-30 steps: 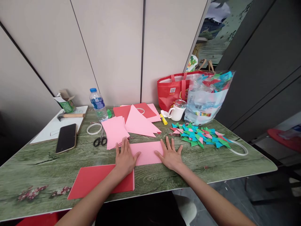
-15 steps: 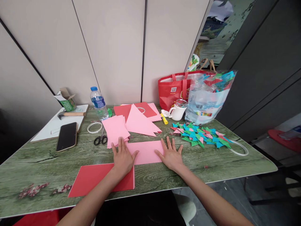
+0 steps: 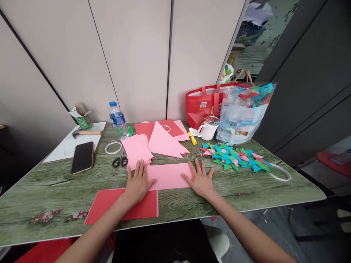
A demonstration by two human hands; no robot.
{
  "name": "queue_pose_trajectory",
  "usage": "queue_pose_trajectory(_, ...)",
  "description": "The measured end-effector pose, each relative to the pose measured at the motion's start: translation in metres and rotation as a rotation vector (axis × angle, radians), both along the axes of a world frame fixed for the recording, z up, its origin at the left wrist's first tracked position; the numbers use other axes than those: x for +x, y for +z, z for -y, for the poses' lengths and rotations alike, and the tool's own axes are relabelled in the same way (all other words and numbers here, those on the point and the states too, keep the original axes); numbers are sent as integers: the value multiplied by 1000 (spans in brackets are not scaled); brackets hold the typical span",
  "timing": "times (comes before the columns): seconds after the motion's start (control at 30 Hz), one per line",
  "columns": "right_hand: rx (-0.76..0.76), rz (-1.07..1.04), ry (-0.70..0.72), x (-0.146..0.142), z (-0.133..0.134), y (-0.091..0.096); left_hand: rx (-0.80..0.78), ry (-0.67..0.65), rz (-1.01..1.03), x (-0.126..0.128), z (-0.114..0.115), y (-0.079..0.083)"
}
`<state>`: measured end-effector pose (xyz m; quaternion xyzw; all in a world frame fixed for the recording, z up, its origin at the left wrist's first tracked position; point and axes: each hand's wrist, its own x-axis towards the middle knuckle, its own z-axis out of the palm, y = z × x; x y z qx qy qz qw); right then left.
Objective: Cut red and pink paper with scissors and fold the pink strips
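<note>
A folded pink paper sheet (image 3: 170, 175) lies flat on the green wood-grain table (image 3: 55, 186) in front of me. My left hand (image 3: 138, 183) rests palm down on its left end, fingers spread. My right hand (image 3: 201, 179) presses flat on its right end, fingers apart. A red sheet (image 3: 142, 210) lies under my left wrist near the front edge. Behind the pink sheet sit a stack of pink sheets (image 3: 136, 148) and pink triangles (image 3: 166, 143).
Scissors (image 3: 120, 161), a tape ring (image 3: 113, 147), a phone (image 3: 82, 162), a water bottle (image 3: 118, 119) and a white board (image 3: 63, 148) are at left. A glue stick (image 3: 192, 138), mug (image 3: 210, 128), red bag (image 3: 204, 104), plastic bag (image 3: 241, 113) and several folded paper shapes (image 3: 236, 157) are at right.
My left hand slid a little leftward along the pink sheet, uncovering more of it. The right hand stayed put. The camera shifted slightly.
</note>
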<state>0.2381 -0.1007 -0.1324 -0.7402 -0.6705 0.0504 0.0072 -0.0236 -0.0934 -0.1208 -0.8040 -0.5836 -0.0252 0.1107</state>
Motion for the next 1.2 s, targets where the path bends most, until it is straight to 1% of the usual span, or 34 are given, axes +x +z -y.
queue_pose_trajectory(0.17, 1, -11, 4, 0, 1, -1, -11, -26, 22, -11, 1, -1)
queue_pose_trajectory(0.3, 7, -83, -13, 1, 0, 5, -24, -23, 53, -14, 1, -2)
queue_pose_trajectory(0.4, 51, -183, -15, 5, -4, 13, -23, -27, 58, -14, 1, -4)
queue_pose_trajectory(0.5, 159, -302, 6, 9, -8, 23, 2, -36, 81, -15, 1, -6)
queue_pose_trajectory(0.6, 185, -479, 28, 13, -12, 39, 15, -55, 99, -16, 2, -7)
queue_pose_trajectory(0.67, 173, -620, 108, 15, -13, 54, 11, -60, 103, -16, 2, -7)
queue_pose_trajectory(0.73, 196, -743, 262, 17, -15, 70, 1, -61, 103, -15, 1, -6)
queue_pose_trajectory(0.8, 240, -790, 374, 16, -18, 83, -16, -68, 97, -15, 1, -4)
queue_pose_trajectory(0.87, 290, -801, 381, 12, -26, 88, -28, -82, 93, -15, 1, -4)
queue_pose_trajectory(0.97, 384, -845, 280, -3, -45, 82, -17, -89, 101, -17, 0, -6)
queue_pose_trajectory(1.07, 506, -931, 153, -30, -65, 68, 8, -91, 117, -18, -1, -9)
queue_pose_trajectory(1.1, 525, -947, 115, -41, -70, 64, 14, -92, 122, -18, -1, -10)
queue_pose_trajectory(1.13, 516, -972, 101, -51, -74, 60, 17, -92, 127, -18, -1, -10)
queue_pose_trajectory(1.17, 472, -1015, 107, -62, -76, 57, 17, -91, 133, -19, -2, -10)
queue_pose_trajectory(1.2, 382, -1051, 134, -70, -78, 54, 17, -89, 139, -19, -3, -9)
